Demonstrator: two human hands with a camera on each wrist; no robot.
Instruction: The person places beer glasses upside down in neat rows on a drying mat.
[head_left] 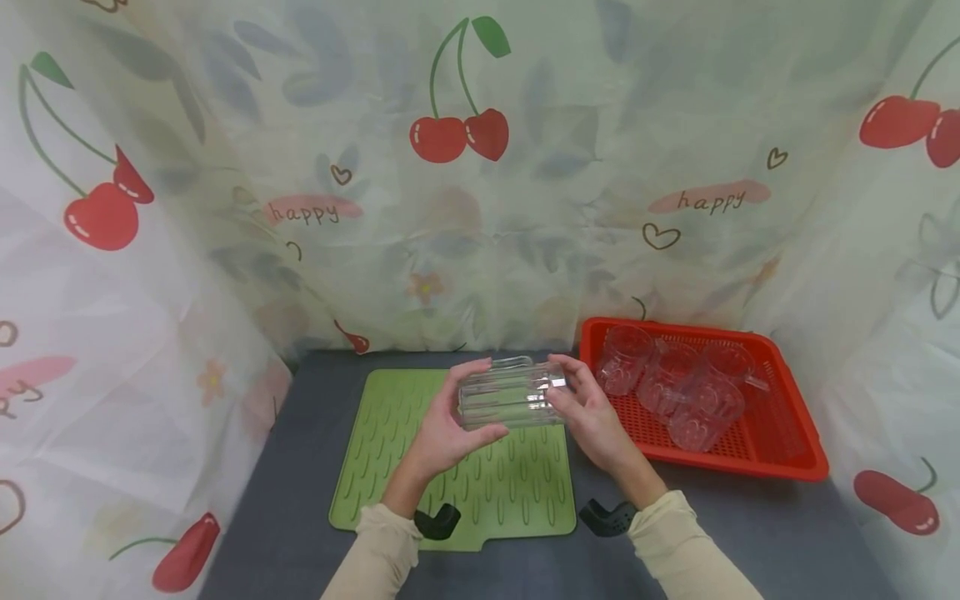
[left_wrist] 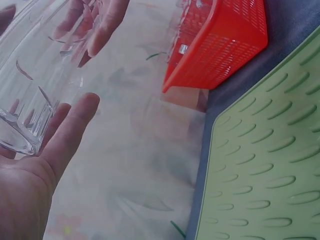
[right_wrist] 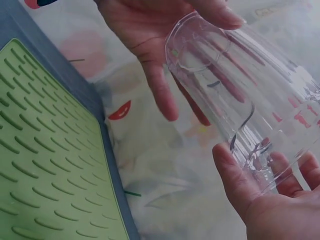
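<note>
A clear glass mug lies sideways in mid-air above the green mat, its handle on the far side. My left hand grips the left end of the mug, thumb on the near side and fingers behind. At the right end, my right hand holds it between thumb and fingers. The left wrist view shows the mug spanning both palms. Seen from the right wrist, the transparent mug has ribbed sides.
A red perforated basket stands to the right with several clear mugs inside. The mat lies on a dark grey table. Printed curtains hang behind and at both sides.
</note>
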